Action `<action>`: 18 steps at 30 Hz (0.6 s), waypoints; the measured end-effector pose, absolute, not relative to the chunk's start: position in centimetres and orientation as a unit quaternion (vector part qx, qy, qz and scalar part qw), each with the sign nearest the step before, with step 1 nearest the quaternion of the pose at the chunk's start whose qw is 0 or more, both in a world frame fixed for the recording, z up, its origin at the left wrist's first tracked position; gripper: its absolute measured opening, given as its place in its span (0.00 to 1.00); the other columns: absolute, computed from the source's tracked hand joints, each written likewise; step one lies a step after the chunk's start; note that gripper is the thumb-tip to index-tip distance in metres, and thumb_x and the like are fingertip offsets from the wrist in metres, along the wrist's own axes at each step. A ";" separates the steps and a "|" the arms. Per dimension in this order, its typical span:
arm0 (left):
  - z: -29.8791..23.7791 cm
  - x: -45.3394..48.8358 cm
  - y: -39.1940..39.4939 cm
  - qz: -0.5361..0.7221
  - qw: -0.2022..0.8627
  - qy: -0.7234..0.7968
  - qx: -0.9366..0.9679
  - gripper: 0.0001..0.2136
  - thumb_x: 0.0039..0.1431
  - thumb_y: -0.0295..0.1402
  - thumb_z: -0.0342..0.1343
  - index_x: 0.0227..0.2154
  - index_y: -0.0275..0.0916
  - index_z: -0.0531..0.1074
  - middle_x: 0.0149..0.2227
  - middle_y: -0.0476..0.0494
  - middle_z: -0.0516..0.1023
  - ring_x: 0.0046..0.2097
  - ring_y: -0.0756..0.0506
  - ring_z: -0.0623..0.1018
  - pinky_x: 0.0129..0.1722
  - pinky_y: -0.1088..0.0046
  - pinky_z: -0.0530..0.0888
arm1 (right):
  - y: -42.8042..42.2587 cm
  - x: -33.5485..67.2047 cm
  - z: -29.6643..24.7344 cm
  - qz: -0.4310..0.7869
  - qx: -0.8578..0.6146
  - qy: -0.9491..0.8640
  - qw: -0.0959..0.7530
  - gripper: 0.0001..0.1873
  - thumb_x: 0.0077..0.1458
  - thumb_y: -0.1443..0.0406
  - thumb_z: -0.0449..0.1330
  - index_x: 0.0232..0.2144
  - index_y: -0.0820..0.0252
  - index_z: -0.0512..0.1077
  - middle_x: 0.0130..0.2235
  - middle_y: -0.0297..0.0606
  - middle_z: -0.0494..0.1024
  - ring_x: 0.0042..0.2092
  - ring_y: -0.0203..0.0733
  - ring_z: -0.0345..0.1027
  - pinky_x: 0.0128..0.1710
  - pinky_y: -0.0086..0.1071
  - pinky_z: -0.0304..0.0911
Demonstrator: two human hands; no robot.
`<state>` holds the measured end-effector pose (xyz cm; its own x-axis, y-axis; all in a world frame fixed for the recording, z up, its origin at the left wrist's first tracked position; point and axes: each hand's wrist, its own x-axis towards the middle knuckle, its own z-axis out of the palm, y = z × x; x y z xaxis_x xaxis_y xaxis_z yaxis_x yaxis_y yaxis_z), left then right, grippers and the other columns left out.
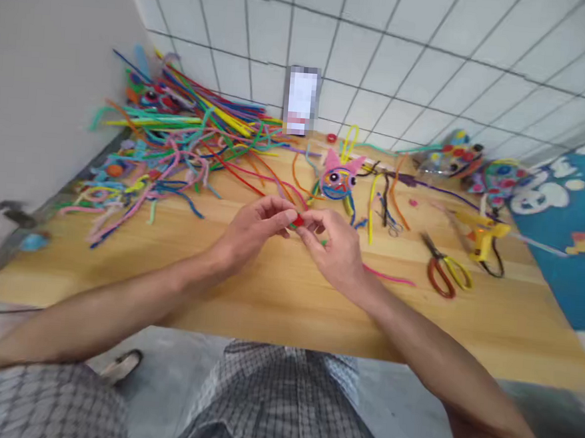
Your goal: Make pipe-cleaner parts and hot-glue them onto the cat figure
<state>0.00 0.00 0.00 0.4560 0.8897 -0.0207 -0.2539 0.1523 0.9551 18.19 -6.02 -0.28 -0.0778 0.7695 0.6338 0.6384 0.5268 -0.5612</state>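
Note:
Near the middle of the wooden table, my left hand and my right hand meet fingertip to fingertip. Between them they pinch a small red piece with a bit of green at its lower edge; the fingers cover most of it and its kind is unclear. Just beyond the hands lies a round pink-eared pipe-cleaner figure with googly eyes and a yellow loop on top. A pink pipe cleaner sticks out to the right from beneath my right wrist.
Left, pipe cleaners form a large tangled heap. Scissors and a yellow glue gun lie right, with small scissors nearer. A phone leans on the tiled wall. Decorated bundles sit back right.

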 end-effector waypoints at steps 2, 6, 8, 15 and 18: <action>0.0 1.5 -0.5 0.407 0.699 0.305 0.503 0.16 0.53 0.41 0.76 0.38 0.39 0.81 0.38 0.48 0.82 0.38 0.50 0.79 0.40 0.74 0.77 | -6.8 19.7 -0.4 0.069 -0.500 -0.713 0.486 0.04 0.66 0.68 0.63 0.44 0.57 0.76 0.37 0.36 0.83 0.36 0.38 0.77 0.39 0.33 0.73; -0.4 3.8 -1.2 0.381 0.698 0.298 0.528 0.18 0.49 0.38 0.78 0.40 0.39 0.80 0.37 0.48 0.84 0.39 0.49 0.81 0.43 0.72 0.78 | -7.8 21.7 -1.5 0.059 -0.525 -0.688 0.497 0.03 0.67 0.67 0.63 0.43 0.56 0.76 0.36 0.36 0.83 0.36 0.39 0.77 0.38 0.33 0.72; -0.9 4.5 -1.4 0.374 0.681 0.303 0.551 0.18 0.49 0.39 0.78 0.38 0.38 0.80 0.37 0.47 0.84 0.39 0.48 0.81 0.43 0.70 0.79 | -8.0 22.1 -2.4 0.051 -0.528 -0.683 0.502 0.03 0.67 0.67 0.63 0.43 0.57 0.76 0.36 0.37 0.83 0.36 0.39 0.77 0.38 0.33 0.72; -2.9 4.5 -2.1 0.403 0.598 0.343 0.603 0.14 0.54 0.42 0.75 0.37 0.39 0.82 0.37 0.45 0.86 0.40 0.45 0.83 0.45 0.68 0.80 | -8.4 22.4 -4.1 0.072 -0.506 -0.708 0.487 0.03 0.69 0.67 0.62 0.44 0.58 0.75 0.38 0.37 0.85 0.38 0.39 0.79 0.41 0.32 0.73; -3.3 4.1 -2.4 0.404 0.589 0.346 0.609 0.14 0.53 0.43 0.75 0.37 0.41 0.82 0.36 0.46 0.86 0.38 0.46 0.83 0.42 0.69 0.80 | -8.6 22.3 -4.1 0.094 -0.502 -0.708 0.488 0.04 0.70 0.68 0.60 0.43 0.59 0.76 0.38 0.37 0.85 0.38 0.38 0.79 0.40 0.31 0.72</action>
<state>4.14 -2.38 -3.34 0.4338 0.8970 0.0852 -0.0555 -0.0677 0.9962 22.33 -8.65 -4.11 -0.0201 0.8022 0.5968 0.6196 0.4784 -0.6222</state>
